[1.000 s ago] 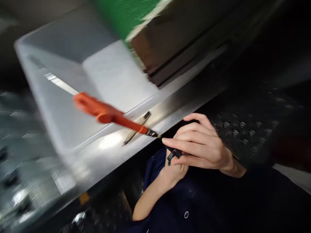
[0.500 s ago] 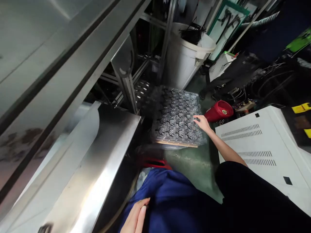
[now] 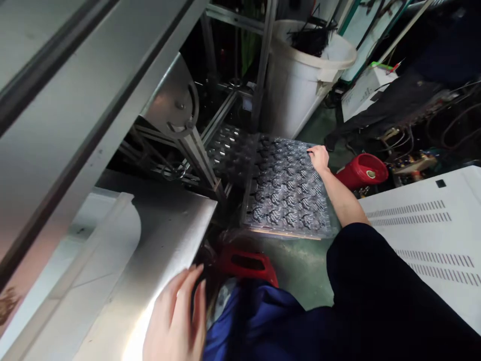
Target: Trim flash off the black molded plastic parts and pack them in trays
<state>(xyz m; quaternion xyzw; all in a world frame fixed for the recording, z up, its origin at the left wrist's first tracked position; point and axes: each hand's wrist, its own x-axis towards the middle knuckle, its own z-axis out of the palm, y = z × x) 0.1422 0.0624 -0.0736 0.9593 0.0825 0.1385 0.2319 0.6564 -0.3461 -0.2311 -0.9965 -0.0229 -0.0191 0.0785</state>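
My right hand (image 3: 319,158) is at the far right corner of a clear plastic tray (image 3: 246,213). Its fingers are closed on a small black piece (image 3: 309,152), whose exact kind I cannot make out. Round pockets in rows fill the tray, many with dark curved pieces (image 3: 290,218) in them. My left hand (image 3: 176,316) is low in front of me, beside the metal bench edge, with its fingers curled towards the thumb. Something dark shows between finger and thumb, too unclear to name.
A metal bench (image 3: 169,220) with a frame above it runs along the left. Behind the tray stands a large white bin (image 3: 289,85) holding black scraps. A red bucket (image 3: 363,173) and a white vented cabinet (image 3: 421,235) are on the right. A red stool (image 3: 248,263) is near my legs.
My right hand has moved from the tray's right side to its far right corner, and a black piece now shows in its fingers. The left hand has come up and left; the view has shifted.
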